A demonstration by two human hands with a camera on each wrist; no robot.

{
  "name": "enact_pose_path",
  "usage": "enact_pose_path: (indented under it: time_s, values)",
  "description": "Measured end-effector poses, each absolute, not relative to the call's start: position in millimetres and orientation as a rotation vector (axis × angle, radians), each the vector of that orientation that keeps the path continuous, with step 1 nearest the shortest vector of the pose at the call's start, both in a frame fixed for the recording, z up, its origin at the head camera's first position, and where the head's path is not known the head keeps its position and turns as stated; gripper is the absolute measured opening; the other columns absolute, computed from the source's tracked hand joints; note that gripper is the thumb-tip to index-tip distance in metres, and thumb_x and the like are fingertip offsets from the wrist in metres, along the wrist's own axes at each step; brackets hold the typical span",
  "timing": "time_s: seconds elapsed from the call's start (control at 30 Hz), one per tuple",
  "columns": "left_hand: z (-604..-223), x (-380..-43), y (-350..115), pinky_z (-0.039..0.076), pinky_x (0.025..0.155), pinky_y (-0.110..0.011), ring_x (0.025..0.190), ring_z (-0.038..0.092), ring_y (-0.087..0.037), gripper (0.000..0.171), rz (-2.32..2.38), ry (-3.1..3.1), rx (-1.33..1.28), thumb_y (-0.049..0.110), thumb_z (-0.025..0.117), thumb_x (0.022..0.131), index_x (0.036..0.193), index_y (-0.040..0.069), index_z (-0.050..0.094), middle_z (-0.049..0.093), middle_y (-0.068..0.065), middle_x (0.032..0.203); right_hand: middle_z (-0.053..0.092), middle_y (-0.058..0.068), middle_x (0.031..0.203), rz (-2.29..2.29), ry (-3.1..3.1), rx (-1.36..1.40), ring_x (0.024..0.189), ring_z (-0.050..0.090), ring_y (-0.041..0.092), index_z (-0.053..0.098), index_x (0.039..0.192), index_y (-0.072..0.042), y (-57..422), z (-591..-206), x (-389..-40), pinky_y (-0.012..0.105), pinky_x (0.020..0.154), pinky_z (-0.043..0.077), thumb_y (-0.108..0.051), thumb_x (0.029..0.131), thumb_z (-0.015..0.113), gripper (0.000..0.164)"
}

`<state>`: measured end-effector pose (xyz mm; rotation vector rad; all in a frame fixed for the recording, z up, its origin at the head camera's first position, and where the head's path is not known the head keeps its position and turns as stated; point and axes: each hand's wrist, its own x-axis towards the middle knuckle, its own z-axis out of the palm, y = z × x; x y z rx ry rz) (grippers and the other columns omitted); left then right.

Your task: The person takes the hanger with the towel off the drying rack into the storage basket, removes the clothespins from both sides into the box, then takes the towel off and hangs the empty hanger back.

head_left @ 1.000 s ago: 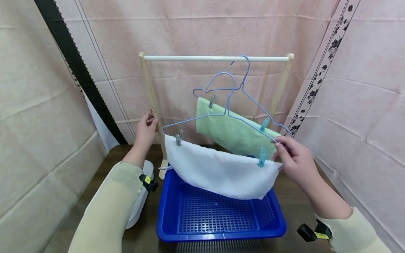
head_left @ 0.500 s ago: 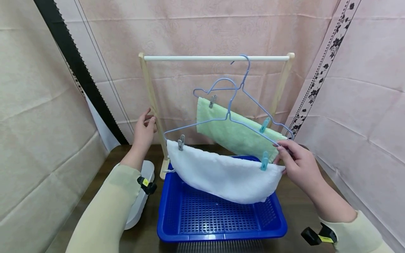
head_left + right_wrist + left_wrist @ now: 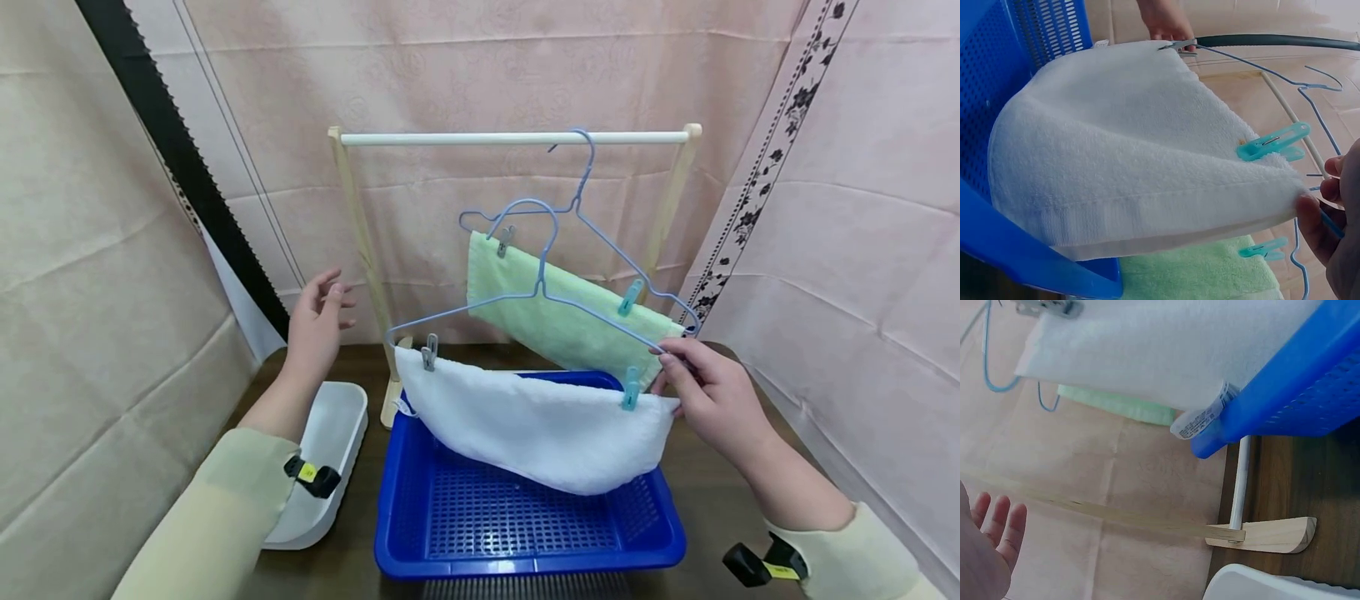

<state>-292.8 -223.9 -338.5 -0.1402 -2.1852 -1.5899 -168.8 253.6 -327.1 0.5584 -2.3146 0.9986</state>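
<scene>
A white towel (image 3: pixel 525 425) hangs folded from a blue wire hanger (image 3: pixel 480 305). A grey clothespin (image 3: pixel 429 352) fixes it at the left and a teal clothespin (image 3: pixel 631 388) at the right. With thumb and fingers my right hand (image 3: pixel 712 392) pinches the hanger's right end, close by the towel's corner. My left hand (image 3: pixel 315 321) is raised left of the rack (image 3: pixel 367 242), holding nothing, fingers loosely bent and apart from the post. Behind, a green towel (image 3: pixel 547 317) is clipped to a second blue hanger (image 3: pixel 611 242), whose hook sits over the rack's white bar (image 3: pixel 450 139).
Below the white towel stands a blue perforated basket (image 3: pixel 525 568) on the dark wooden table (image 3: pixel 712 533). A white oblong container (image 3: pixel 352 417) is left of it, under my left forearm. Pale curtains (image 3: pixel 862 250) close in the back and both sides.
My left hand has left the rack's post and moved left. The right hand has lowered the hanger slightly, and the white towel sits lower over the basket.
</scene>
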Motion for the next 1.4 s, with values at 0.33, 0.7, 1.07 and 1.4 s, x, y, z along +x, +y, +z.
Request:
enact_pose_path:
  time_s: [0.33,0.7,1.07,1.4]
  values:
    - [-335,-249,-222,0.056,0.079,-0.026,0.111,0.058,-0.025,0.045,-1.499,-2.329,-0.347,0.033,0.043,0.107,0.148,0.016,0.041,0.055,-0.013,0.133,0.065,0.0,0.07,0.978,-2.269,0.605,0.063,0.06,0.0,0.066,0.11,-0.005,256,-328,-170,0.02,0.045,0.049,0.003,0.098,0.056,0.017]
    - [-338,-212,-218,0.056,0.083,-0.035,0.109,0.059,-0.023,0.041,-1.418,-2.494,-0.458,0.034,0.046,0.106,0.142,0.015,0.049,0.06,-0.009,0.128,0.064,0.001,0.07,0.974,-2.236,0.636,0.062,0.06,0.001,0.066,0.108,-0.004,258,-330,-168,0.02,0.045,0.049,0.009,0.095,0.058,0.02]
    - [-342,-193,-203,0.055,0.085,-0.046,0.107,0.061,-0.021,0.039,-1.082,-2.701,-0.482,0.037,0.053,0.103,0.14,0.024,0.054,0.061,-0.002,0.13,0.064,0.001,0.069,0.992,-2.207,0.685,0.061,0.059,0.0,0.067,0.107,-0.001,257,-330,-168,0.019,0.044,0.048,0.013,0.093,0.057,0.023]
    - [-338,-188,-184,0.053,0.066,-0.028,0.087,0.06,-0.014,0.042,-0.789,-2.72,-0.549,0.033,0.062,0.099,0.14,0.027,0.057,0.065,0.002,0.117,0.064,-0.001,0.072,1.013,-2.228,0.686,0.063,0.06,0.003,0.067,0.108,-0.004,254,-332,-167,0.019,0.046,0.049,0.011,0.093,0.057,0.023]
